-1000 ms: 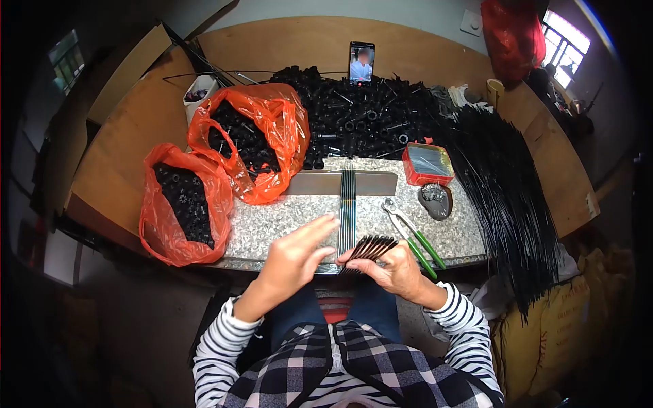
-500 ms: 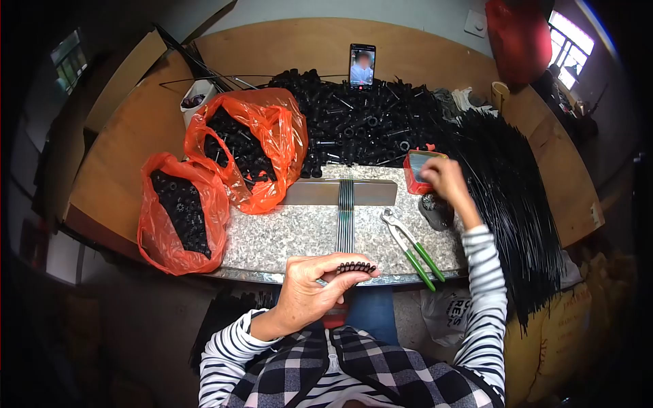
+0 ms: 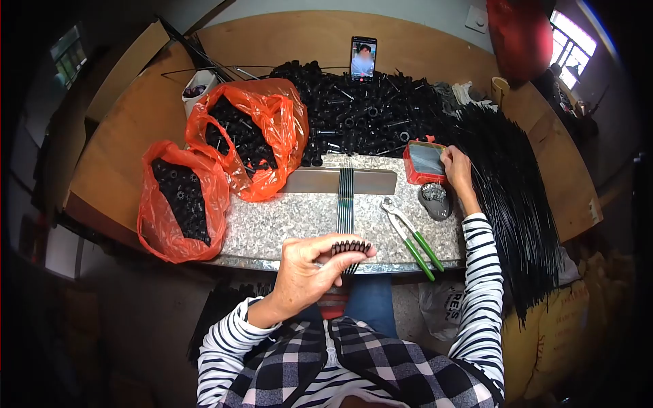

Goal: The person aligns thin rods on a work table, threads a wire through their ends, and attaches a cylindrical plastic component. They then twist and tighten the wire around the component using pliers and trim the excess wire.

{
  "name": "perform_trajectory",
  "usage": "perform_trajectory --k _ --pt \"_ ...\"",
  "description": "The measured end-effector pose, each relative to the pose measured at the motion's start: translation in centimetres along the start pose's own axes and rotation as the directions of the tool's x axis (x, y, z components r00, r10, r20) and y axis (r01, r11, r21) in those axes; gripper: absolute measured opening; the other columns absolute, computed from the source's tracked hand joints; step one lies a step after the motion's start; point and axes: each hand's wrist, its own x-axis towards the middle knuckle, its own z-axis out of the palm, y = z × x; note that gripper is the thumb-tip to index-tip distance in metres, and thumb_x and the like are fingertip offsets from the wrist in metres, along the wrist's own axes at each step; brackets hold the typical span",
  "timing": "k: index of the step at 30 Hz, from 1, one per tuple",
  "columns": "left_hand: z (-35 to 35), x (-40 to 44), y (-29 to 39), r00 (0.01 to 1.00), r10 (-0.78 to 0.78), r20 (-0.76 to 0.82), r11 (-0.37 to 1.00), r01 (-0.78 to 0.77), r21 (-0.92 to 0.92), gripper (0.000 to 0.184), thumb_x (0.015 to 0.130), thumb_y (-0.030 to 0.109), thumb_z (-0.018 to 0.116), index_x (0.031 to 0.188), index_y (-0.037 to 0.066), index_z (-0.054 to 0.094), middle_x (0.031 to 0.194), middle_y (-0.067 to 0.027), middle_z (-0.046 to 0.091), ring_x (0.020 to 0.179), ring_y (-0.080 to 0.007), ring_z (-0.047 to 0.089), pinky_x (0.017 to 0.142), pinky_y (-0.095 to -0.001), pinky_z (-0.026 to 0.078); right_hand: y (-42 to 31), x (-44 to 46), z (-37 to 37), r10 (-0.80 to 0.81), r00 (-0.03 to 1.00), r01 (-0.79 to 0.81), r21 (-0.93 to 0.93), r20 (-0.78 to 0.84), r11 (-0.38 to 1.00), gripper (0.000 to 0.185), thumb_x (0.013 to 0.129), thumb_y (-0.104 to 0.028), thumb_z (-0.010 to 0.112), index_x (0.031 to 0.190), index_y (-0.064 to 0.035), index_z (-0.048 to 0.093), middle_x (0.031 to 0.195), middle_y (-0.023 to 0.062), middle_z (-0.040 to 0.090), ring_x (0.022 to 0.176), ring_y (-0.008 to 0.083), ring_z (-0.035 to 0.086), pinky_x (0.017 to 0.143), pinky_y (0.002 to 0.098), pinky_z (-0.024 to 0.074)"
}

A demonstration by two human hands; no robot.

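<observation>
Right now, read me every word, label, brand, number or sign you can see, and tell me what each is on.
"RE", partial, sideways: white plastic bag.
"SIZ", rest unclear: yellow sack; its other lettering is too blurred.
Phone screen: text too small to read.

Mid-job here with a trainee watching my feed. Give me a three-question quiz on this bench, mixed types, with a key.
1. Multiple choice: what does the left hand hold?
A) the phone
B) a row of dark slender pieces
C) an orange bag

2. True or false: the right hand is at the right-hand edge of the red box.

3. Fill in: the pliers lying on the speckled slab have ____ handles.

Key: 1. B; 2. true; 3. green.
</observation>
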Motion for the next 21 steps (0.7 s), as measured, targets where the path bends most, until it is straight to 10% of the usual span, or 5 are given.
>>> perform_trajectory --k 7,21 --pt "-0.3 0.8 -0.2 0.998 -0.041 -0.045 0.991 0.035 -0.128 0.025 0.084 0.000 0.054 0.108 -0.005 0.058 0.091 -0.0123 0.067 0.073 -0.0103 0.063 0.045 -0.0174 0.047 -19.8 -9.7 -11.9 -0.586 0.810 0.506 0.475 0.026 0.720 0.022 0.071 0.010 0.060 0.090 -0.0002 0.065 0.078 0.0097 0.057 0.070 0.0180 0.056 0.064 0.0274 0.0451" --pt "0.2 1.0 -0.7 0.998 -0.002 -0.060 0.983 -0.009 -0.184 0.020 0.085 0.005 0.057 0.104 -0.002 0.060 0.090 -0.0089 0.067 0.074 -0.0077 0.064 0.043 -0.0145 0.044 -21.4 -11.3 -13.8 -0.609 0.794 0.553 0.414 0.004 0.723 0.028 0.067 0.007 0.061 0.093 -0.0029 0.065 0.071 0.0078 0.051 0.065 0.0191 0.055 0.058 0.0291 0.0448"
